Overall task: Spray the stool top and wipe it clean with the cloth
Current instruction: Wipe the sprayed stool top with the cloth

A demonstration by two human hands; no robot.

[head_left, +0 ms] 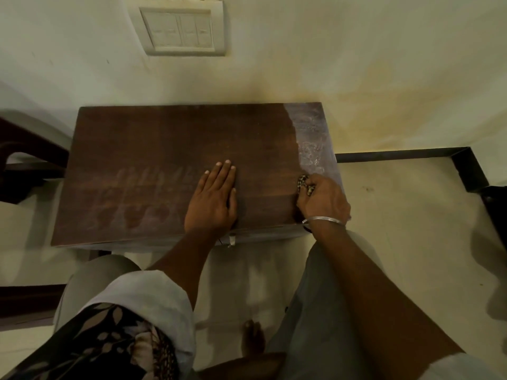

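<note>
A dark brown wooden stool top point(164, 149) stands against the wall in front of me. My left hand point(212, 200) lies flat on it near the middle of the front edge, fingers together, holding nothing. My right hand point(322, 200) presses a small bunched patterned cloth point(304, 183) onto the top near its right front corner; only a bit of cloth shows past my fingers. A pale dusty strip point(312, 138) runs along the right edge, and whitish smears point(142, 193) mark the left front. No spray bottle is in view.
A wall switch plate point(181, 30) sits above the stool. A dark chair point(24, 160) stands at the left. A black floor border point(411, 154) runs to the right along the wall. My knees and a bare foot point(253, 338) are below the stool on the pale floor.
</note>
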